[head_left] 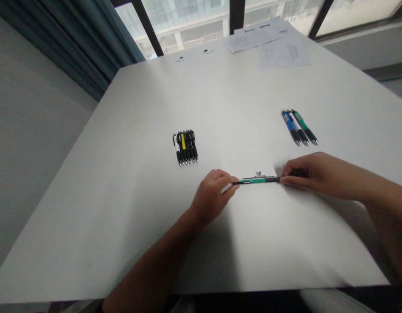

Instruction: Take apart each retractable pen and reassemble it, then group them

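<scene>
A green pen (pixel 258 180) with a black grip lies level between my two hands. My left hand (pixel 214 191) pinches its left end between thumb and finger. At the other end, the thumb and fingers of my right hand (pixel 307 174) are closed on the dark tip. Just behind the pen is a small metal fitting (pixel 259 174) at the table surface. A row of several pens (pixel 185 148), mostly black with one yellow and one white, lies beyond my left hand. Three thicker-looking pens, a blue pen (pixel 290 127), a white pen (pixel 298 127) and a green pen (pixel 305 127), lie beyond my right hand.
The white table (pixel 90 208) reaches to the windows at the back. Papers (pixel 282 54) lie at its far right. Two round holes, one a dark-centred hole (pixel 207 51), are near the far edge. A blue-grey curtain (pixel 80 39) hangs at the left.
</scene>
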`<control>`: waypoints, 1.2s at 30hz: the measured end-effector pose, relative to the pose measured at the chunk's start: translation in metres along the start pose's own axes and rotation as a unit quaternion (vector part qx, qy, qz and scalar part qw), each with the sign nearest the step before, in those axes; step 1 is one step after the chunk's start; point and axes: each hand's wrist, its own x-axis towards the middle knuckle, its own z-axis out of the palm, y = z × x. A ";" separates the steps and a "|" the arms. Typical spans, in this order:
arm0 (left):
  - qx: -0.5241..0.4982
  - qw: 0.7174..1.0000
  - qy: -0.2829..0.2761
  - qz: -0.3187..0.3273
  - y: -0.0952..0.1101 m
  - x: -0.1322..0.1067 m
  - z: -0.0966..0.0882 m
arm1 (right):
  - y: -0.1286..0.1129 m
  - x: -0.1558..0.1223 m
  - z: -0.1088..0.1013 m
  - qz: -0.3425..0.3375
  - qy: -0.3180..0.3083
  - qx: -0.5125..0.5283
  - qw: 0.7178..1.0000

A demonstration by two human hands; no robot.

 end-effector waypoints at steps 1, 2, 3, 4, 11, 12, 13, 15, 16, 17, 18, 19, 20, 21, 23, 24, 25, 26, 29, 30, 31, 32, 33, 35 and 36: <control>-0.002 1.000 0.003 0.000 -0.001 0.000 0.000 | 0.000 0.000 0.000 0.003 0.002 -0.001 1.000; -0.003 1.000 0.004 0.000 -0.001 -0.001 0.001 | 0.000 0.000 0.000 0.004 0.005 -0.001 1.000; -0.005 1.000 0.004 0.000 -0.002 -0.001 0.001 | 0.000 0.000 0.000 0.005 0.007 0.002 1.000; -0.006 1.000 0.005 0.000 -0.002 -0.001 0.001 | 0.000 0.000 0.000 0.005 0.008 0.005 1.000; -0.011 1.000 0.008 -0.011 -0.001 -0.001 0.001 | 0.000 -0.001 0.001 -0.004 0.027 -0.007 1.000; -0.010 1.000 0.009 -0.015 -0.001 0.000 0.000 | 0.000 -0.001 0.001 -0.004 0.027 -0.010 1.000; -0.010 1.000 0.009 -0.019 0.000 -0.001 0.000 | 0.000 -0.001 0.001 -0.005 0.027 -0.012 1.000; -0.012 1.000 0.011 -0.025 0.000 -0.001 -0.001 | 0.001 -0.001 0.001 -0.005 0.030 -0.009 0.999; -0.013 1.000 0.011 -0.026 0.001 -0.001 -0.001 | 0.001 -0.001 0.001 -0.005 0.032 -0.007 0.999; -0.014 0.999 0.011 -0.027 0.001 -0.001 -0.001 | 0.001 0.000 0.001 -0.005 0.031 -0.005 0.999; -0.015 0.999 0.012 -0.029 0.001 -0.001 -0.001 | 0.001 0.000 0.001 -0.005 0.030 -0.003 1.000; -0.015 0.999 0.014 -0.032 0.001 -0.002 -0.001 | 0.001 0.000 0.000 -0.006 0.028 -0.003 1.000; -0.015 0.999 0.017 -0.036 0.001 -0.002 -0.001 | 0.000 0.000 0.000 -0.006 0.025 -0.003 1.000; -0.015 0.999 0.020 -0.041 0.001 -0.002 -0.001 | 0.000 -0.001 0.000 -0.006 0.021 -0.004 1.000; -0.017 0.998 0.027 -0.047 0.000 -0.002 0.000 | 0.000 -0.001 0.000 -0.005 0.017 -0.003 1.000; -0.017 0.998 0.028 -0.048 -0.001 -0.002 0.000 | 0.000 -0.001 0.000 -0.006 0.016 -0.002 1.000; -0.017 0.998 0.028 -0.048 -0.001 -0.002 0.000 | 0.001 -0.002 0.000 -0.007 0.016 -0.002 1.000; -0.017 0.998 0.027 -0.047 -0.002 -0.002 0.000 | 0.001 -0.002 0.000 -0.007 0.015 -0.002 1.000; -0.020 0.999 0.028 -0.041 -0.003 -0.003 0.000 | 0.004 -0.001 0.000 -0.007 0.015 0.000 1.000; -0.020 0.999 0.028 -0.039 -0.003 -0.003 0.000 | 0.004 -0.001 0.000 -0.007 0.014 0.002 1.000; -0.018 0.999 0.028 -0.037 -0.003 -0.003 -0.001 | 0.005 0.000 0.000 -0.007 0.013 0.004 1.000; -0.016 0.999 0.027 -0.035 -0.003 -0.003 -0.001 | 0.006 0.000 0.000 -0.008 0.013 0.005 1.000; -0.013 0.999 0.026 -0.033 -0.002 -0.003 -0.001 | 0.006 0.000 0.001 -0.010 0.012 0.006 1.000; -0.009 0.999 0.023 -0.029 -0.002 -0.003 -0.002 | 0.007 0.000 0.001 -0.011 0.010 0.007 1.000; -0.008 0.999 0.022 -0.028 -0.001 -0.002 -0.002 | 0.007 0.000 0.001 -0.010 0.008 0.008 1.000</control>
